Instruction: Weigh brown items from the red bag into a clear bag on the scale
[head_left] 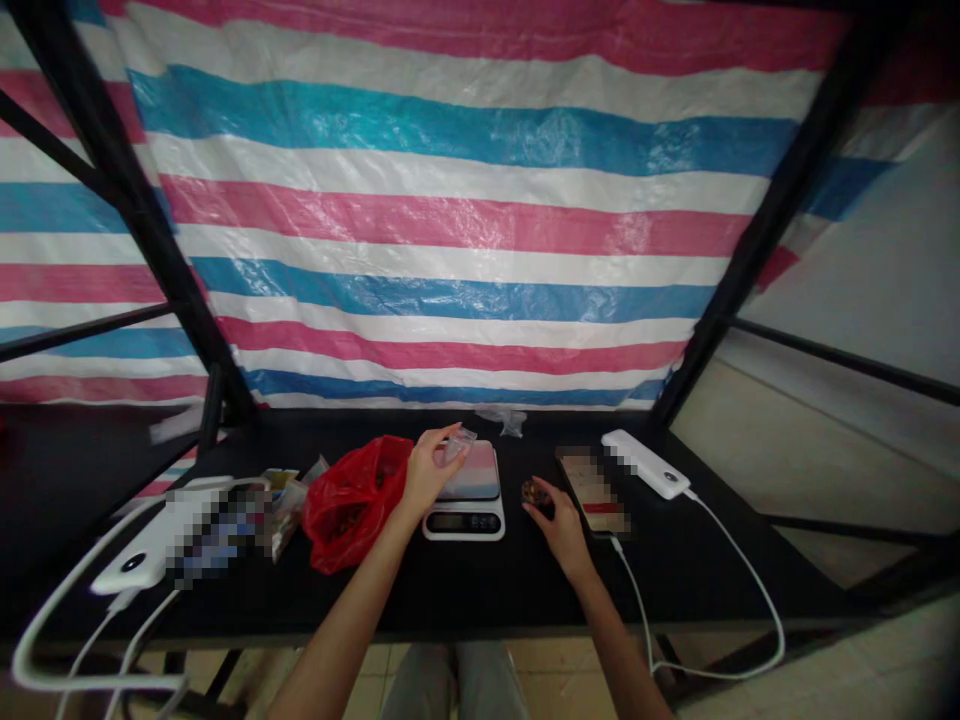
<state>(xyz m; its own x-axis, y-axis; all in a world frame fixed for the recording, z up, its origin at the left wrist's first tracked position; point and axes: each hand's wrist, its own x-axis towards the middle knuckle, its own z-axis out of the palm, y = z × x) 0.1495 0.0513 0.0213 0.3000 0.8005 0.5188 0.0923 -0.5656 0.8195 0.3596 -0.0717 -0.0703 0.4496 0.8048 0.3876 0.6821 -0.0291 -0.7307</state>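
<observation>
My left hand [429, 472] hovers above the far left corner of a white digital kitchen scale [465, 520], pinching a small clear plastic bag [459, 444] between thumb and fingers. The scale's platform has a pink-and-blue sheen, and nothing visible lies on it. My right hand [561, 530] sits to the right of the scale, with its fingers curled on a dark brown lumpy piece [535, 494], possibly a nut or a biscuit. A red plastic bag [352, 505] with dark contents lies left of my left hand.
The black table [450, 600] carries a phone [592, 490] and white power bank [645, 463] on the right. Another power bank [142, 545], a phone [217, 520] and snack packets [289, 510] lie left. White cables hang over the front edge. A crumpled clear bag [504, 420] lies behind the scale.
</observation>
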